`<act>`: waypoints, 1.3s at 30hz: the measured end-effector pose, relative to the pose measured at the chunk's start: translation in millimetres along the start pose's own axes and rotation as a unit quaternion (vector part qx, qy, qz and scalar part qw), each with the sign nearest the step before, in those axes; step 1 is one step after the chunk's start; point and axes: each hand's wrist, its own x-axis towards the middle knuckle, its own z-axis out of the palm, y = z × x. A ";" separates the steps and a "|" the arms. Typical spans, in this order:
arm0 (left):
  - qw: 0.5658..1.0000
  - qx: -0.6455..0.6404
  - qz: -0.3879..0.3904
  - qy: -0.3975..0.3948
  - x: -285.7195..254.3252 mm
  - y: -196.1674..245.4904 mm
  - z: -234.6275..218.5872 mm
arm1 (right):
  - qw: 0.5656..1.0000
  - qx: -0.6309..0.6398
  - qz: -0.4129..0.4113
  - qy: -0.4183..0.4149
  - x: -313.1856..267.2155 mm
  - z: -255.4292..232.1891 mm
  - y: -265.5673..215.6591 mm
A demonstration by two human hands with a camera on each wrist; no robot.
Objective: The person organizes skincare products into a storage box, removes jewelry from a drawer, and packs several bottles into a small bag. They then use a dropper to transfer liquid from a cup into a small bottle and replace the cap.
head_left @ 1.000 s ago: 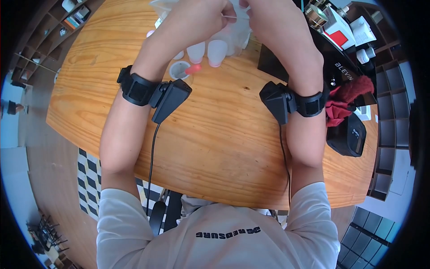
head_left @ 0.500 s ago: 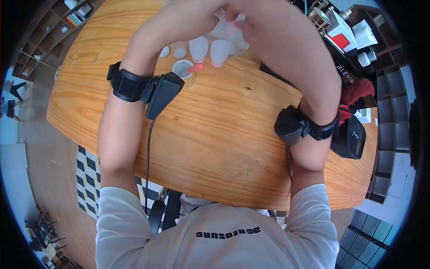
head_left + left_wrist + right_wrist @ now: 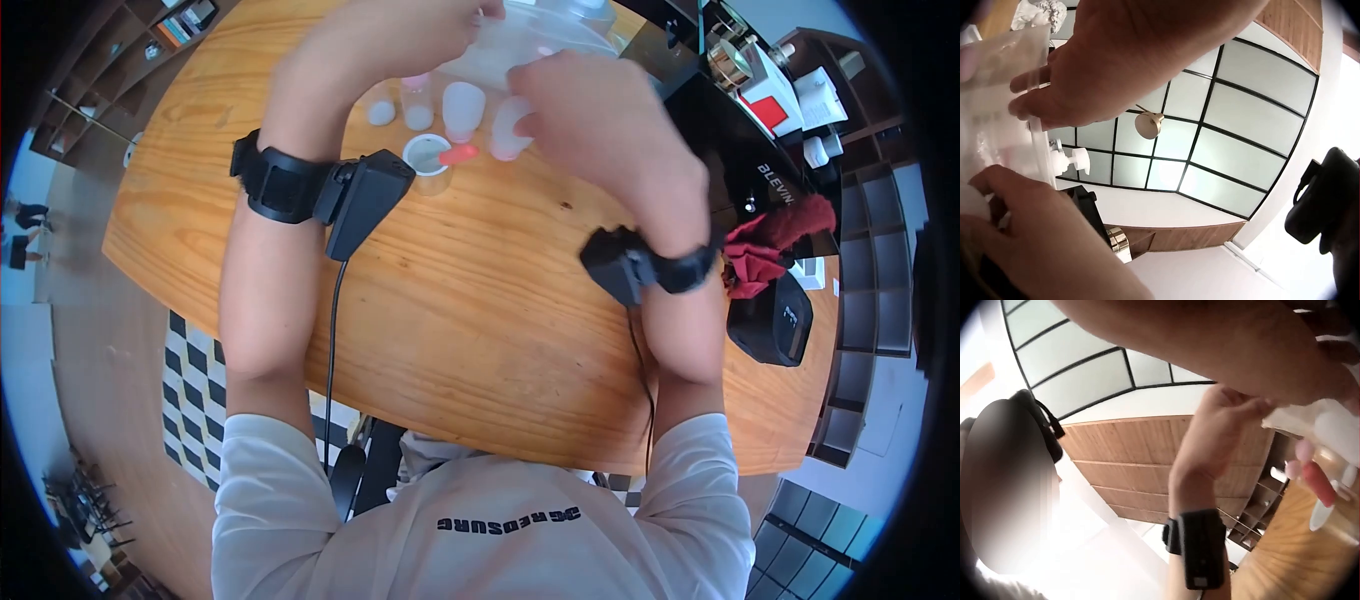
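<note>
My left hand (image 3: 430, 40) pinches the edge of a clear plastic bag (image 3: 560, 35) at the top of the head view. In the left wrist view its fingers lie along the bag's rim. My right hand (image 3: 590, 115), somewhat blurred, grips a frosted white bottle (image 3: 507, 140) with a pink base, which leans to one side. Another frosted bottle (image 3: 463, 105) stands beside it, also pink at the bottom. Nearer me is an open white jar (image 3: 424, 150), with a coral-red rounded piece (image 3: 459, 154) across its rim.
Left of the bottles stand a slimmer clear bottle (image 3: 417, 105) and a small white container (image 3: 381, 111). A black box (image 3: 745, 150) is at the right, carrying a white and red box (image 3: 775, 100). Near it lie a dark red cloth (image 3: 760, 260) and a black case (image 3: 770, 315).
My right hand has come away from the bag's opening, down to the bottle, which now tilts. The bag is spread wider, with my left hand still at its edge.
</note>
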 end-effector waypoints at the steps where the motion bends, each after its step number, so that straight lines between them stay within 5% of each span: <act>1: 1.000 0.000 -0.003 0.003 -0.3 -3.8 3.2 | 0.998 -0.003 -0.009 0.069 -6.5 -12.4 5.1; 6: 0.999 0.031 -0.013 0.015 -10.1 1.3 4.3 | 0.971 0.143 0.117 0.152 -13.5 -83.8 2.4; 8: 0.995 0.065 0.010 0.080 -14.5 -2.0 21.8 | 0.914 0.262 0.246 0.190 -6.3 -103.4 -16.5; 10: 0.984 0.099 0.034 0.147 -13.0 -4.6 24.6 | 0.932 0.204 0.166 0.251 6.3 -61.2 13.8; 11: 0.994 0.083 0.012 0.065 -7.9 -6.8 21.1 | 0.937 0.145 0.086 0.308 11.6 -47.3 24.5; 12: 0.998 0.066 -0.011 -0.019 -5.8 -4.8 15.7 | 0.943 0.167 0.118 0.262 12.2 -59.0 11.4; 16: 0.998 0.058 0.003 -0.004 -11.2 0.6 4.5 | 0.950 0.152 0.078 0.262 19.2 -51.1 -0.2; 19: 0.996 0.083 0.022 0.018 -15.4 -4.8 8.5 | 0.954 0.152 0.127 0.223 27.5 -51.5 -7.0; 21: 0.985 0.125 0.054 0.102 -18.5 -6.8 11.8 | 0.968 0.114 0.116 0.189 37.0 -46.0 3.4; 25: 0.990 0.116 0.017 0.083 -10.9 -10.3 14.3 | 0.974 0.095 0.093 0.181 40.5 -48.4 7.4; 30: 0.994 0.074 0.043 0.073 -21.7 5.0 0.9 | 0.991 0.024 0.110 0.072 34.9 -64.0 7.4; 37: 0.995 0.071 0.025 0.067 -8.2 -3.2 16.5 | 0.992 -0.016 0.109 0.062 19.8 -80.0 6.7; 39: 0.997 0.068 0.016 0.012 -5.8 0.0 16.5 | 0.990 -0.066 0.107 0.060 12.3 -75.1 10.4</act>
